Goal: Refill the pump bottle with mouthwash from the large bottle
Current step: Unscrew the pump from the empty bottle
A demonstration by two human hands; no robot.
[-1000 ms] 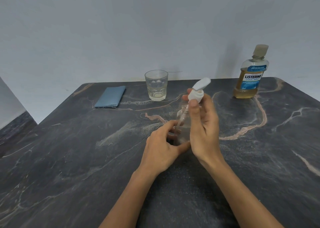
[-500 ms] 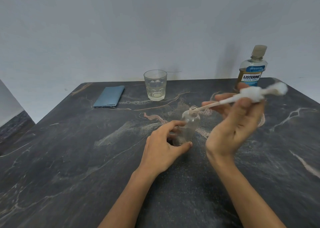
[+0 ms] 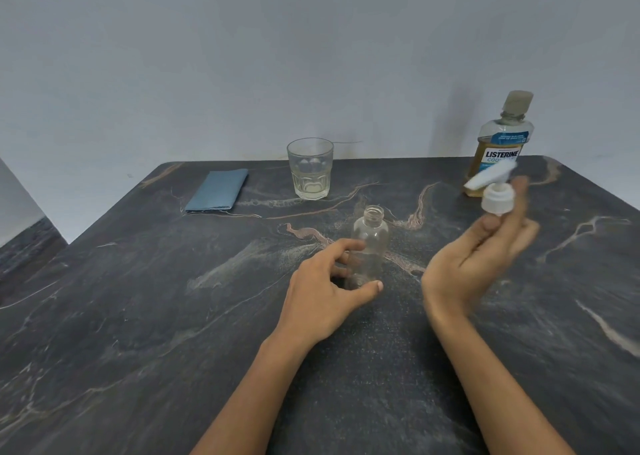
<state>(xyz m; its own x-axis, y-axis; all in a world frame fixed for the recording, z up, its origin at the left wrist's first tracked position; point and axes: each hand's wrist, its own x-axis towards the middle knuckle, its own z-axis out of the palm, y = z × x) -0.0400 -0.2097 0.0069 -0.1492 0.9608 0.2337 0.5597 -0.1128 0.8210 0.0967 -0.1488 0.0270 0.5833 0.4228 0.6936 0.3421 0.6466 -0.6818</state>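
The only legible writing stood on the large mouthwash bottle at the table's far right corner: its blue-and-white label carried the brand name "LISTERINE" in bold dark capitals, with the start of a second line, "COO", visible beneath. Smaller print on the blue band above the brand name was too fine to read.

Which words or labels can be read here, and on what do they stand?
"LISTERINE": label of the large bottle.
"COO...": line below it, partly hidden by the pump head in the right hand.
Small print on the label's blue top band: too small to read.
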